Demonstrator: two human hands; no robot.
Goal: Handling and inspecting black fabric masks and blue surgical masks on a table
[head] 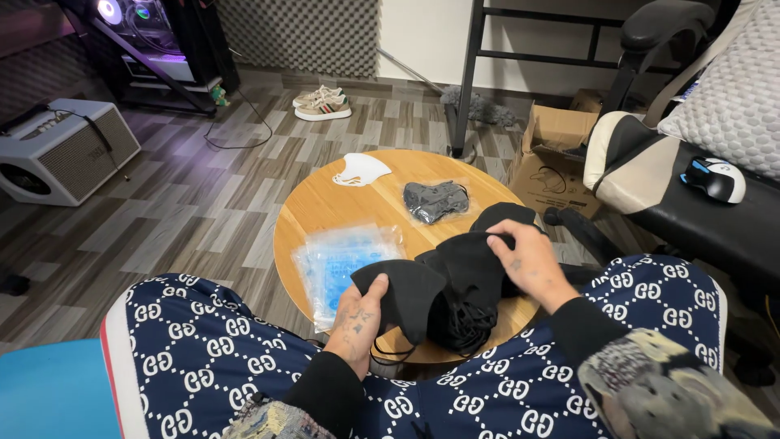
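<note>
The left hand [357, 319] held one black face mask [406, 297] at the near edge of the round wooden table [325, 203], fingers closed on its lower rim with the ear loops hanging below. The right hand [528, 260] rested on the pile of black masks [467, 280] just beside it, fingers curled loosely over the top mask; a firm grip could not be confirmed.

The step in hand appeared to be separating a single mask from the pile. A stack of clear plastic sleeves [345, 260] lay touching the pile's left side; one bagged dark mask [436, 201] and a white mask [360, 169] lay farther back.

The next move would likely call for freeing the tangled loops and keeping the mask flat.
</note>
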